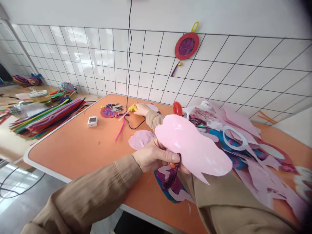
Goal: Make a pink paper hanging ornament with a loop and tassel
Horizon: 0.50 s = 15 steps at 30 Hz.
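Observation:
A glossy pink cut-out (192, 146) is pinched between the thumb and fingers of my left hand (156, 156), along with a dark purple tassel (172, 177) and an orange bead at its lower edge. Behind the cut-out, my right arm reaches across to the far side of the orange table (104, 143). There my right hand (141, 109) has its fingers on a yellow glue gun (133, 107); part of its sleeve is hidden by the cut-out. Under my left hand lies a blue and purple piece (168, 191).
Left of the glue gun are a round red piece with keys (108, 112), a pink strip (120, 130) and a white device (92, 121). Pink scraps (263, 182) crowd the right side. Pipe cleaners (53, 113) cover the left table. A black cord (130, 48) hangs down.

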Tool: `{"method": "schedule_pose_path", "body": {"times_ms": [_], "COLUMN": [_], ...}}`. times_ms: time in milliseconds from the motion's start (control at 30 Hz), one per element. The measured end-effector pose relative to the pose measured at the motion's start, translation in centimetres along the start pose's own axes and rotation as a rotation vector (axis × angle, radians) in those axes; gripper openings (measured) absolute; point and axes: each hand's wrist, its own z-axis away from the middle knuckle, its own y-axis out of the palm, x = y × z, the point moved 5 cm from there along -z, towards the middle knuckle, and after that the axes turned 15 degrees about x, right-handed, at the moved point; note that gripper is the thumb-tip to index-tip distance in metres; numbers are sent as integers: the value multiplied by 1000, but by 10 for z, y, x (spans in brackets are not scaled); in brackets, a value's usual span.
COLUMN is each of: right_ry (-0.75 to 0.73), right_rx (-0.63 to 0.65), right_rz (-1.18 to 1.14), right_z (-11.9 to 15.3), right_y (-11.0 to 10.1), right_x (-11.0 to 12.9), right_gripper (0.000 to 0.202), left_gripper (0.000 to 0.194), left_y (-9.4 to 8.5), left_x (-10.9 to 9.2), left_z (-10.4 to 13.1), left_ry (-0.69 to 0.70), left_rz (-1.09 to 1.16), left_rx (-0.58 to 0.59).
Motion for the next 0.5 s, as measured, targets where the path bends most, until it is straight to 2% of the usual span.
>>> {"method": "schedule_pose_path", "body": {"times_ms": [133,267,367,500], "right_ry": [115,164,178,165], "right_rx": [124,110,15,-165], "right_rz": [85,120,125,99], "right_z": [-12,-11,-7,13], "right_y": [13,8,-12,-55], "right_x": [-10,-11,-7,3], "right_gripper": [42,42,39,20], "left_gripper": [45,45,46,48], "left_y": [-8,-10,-7,-4], "left_x": [6,12,12,11], "left_z": [-1,-2,-2,0], "left_ry": [7,-9,-17,-53], "left_rz": [41,56,40,-25], "left_rx": [-22,-20,6,27]}}
